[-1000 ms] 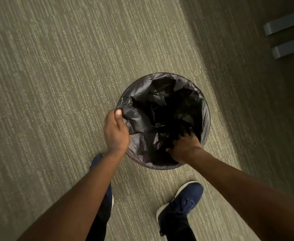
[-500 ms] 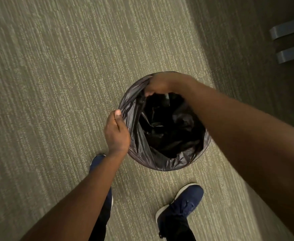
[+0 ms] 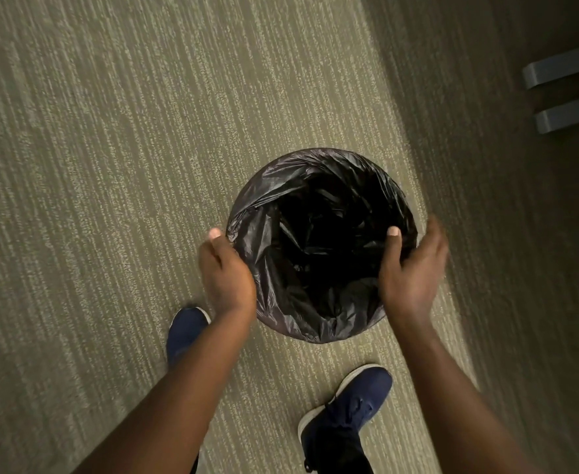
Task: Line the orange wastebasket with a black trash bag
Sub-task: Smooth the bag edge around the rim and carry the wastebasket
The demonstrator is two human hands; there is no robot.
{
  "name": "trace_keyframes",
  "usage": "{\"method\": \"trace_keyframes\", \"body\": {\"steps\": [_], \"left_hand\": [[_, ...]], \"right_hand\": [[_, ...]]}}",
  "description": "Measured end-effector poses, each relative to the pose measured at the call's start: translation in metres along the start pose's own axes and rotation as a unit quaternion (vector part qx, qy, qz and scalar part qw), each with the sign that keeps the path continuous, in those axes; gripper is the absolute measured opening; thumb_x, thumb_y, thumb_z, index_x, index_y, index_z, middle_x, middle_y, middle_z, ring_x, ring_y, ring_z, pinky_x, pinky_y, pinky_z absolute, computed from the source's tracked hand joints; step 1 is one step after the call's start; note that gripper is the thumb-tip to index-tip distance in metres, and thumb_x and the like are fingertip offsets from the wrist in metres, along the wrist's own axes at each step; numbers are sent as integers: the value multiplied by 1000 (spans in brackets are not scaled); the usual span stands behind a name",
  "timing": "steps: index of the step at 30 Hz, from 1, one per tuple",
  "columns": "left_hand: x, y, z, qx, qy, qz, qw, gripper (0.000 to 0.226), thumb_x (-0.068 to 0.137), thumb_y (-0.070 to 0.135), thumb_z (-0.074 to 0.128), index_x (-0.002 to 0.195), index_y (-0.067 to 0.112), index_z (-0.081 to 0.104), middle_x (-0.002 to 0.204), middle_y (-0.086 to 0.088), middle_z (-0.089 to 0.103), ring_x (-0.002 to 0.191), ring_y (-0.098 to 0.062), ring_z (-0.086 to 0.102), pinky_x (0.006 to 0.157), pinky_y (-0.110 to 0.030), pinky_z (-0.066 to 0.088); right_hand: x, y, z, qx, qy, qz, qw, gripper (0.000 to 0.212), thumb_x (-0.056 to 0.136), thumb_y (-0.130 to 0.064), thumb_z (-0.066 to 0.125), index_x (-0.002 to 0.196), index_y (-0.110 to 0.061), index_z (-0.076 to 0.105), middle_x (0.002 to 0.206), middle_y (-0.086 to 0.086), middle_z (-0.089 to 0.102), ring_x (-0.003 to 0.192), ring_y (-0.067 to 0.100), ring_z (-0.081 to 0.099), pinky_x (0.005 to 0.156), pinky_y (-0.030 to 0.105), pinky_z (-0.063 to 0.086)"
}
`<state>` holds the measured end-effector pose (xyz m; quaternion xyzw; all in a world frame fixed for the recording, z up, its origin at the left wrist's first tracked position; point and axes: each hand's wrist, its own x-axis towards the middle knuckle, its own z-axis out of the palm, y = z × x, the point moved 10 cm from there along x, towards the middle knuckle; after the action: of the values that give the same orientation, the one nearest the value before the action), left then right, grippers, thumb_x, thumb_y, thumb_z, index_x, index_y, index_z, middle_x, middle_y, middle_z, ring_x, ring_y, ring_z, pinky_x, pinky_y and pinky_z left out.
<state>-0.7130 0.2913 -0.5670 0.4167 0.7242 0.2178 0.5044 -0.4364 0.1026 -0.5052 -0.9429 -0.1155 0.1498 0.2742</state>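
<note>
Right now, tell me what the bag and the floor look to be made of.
Black trash bag: thin plastic film, slightly glossy; it crinkles and catches light along its folds. Floor: looks like low-pile carpet, matte, olive with pale woven flecks in streaks; exact fibre can't be told.

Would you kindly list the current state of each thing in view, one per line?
Black trash bag: open, draped over the whole rim, crumpled inside.
Wastebasket: upright on the carpet, fully hidden by the bag.
Left hand: at the bag's left edge; grip not clear.
Right hand: blurred, thumb inside the right rim, fingers outside.
Shoes: on the carpet beside the basket.
</note>
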Motion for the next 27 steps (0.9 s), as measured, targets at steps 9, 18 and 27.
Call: {"method": "trace_keyframes", "body": {"steps": [9, 18, 27], "left_hand": [[-4, -29, 10, -92, -15, -118, 989, 56, 92, 73, 33, 102, 31, 68, 99, 6, 68, 91, -21, 63, 81, -33, 49], [-73, -55, 2, -3, -121, -181, 976, 41, 85, 57, 69, 100, 24, 50, 95, 12, 62, 90, -13, 64, 82, -40, 55], [-104, -89, 11, -280, -255, -321, 868, 16, 81, 0, 61, 92, 12, 58, 90, -9, 67, 97, -25, 64, 95, -42, 49]], "right_hand": [[4, 72, 26, 197, 52, 270, 941, 68, 87, -81, 28, 82, -28, 69, 83, -13, 65, 90, 18, 64, 90, 37, 51], [-48, 91, 35, 194, -42, 287, 937, 49, 87, -62, 62, 106, -17, 64, 104, 3, 72, 97, 24, 69, 89, 41, 56], [-74, 106, 55, 234, -41, 369, 899, 37, 98, -41, 56, 118, -9, 58, 110, 9, 66, 103, 31, 64, 96, 50, 53]]}}
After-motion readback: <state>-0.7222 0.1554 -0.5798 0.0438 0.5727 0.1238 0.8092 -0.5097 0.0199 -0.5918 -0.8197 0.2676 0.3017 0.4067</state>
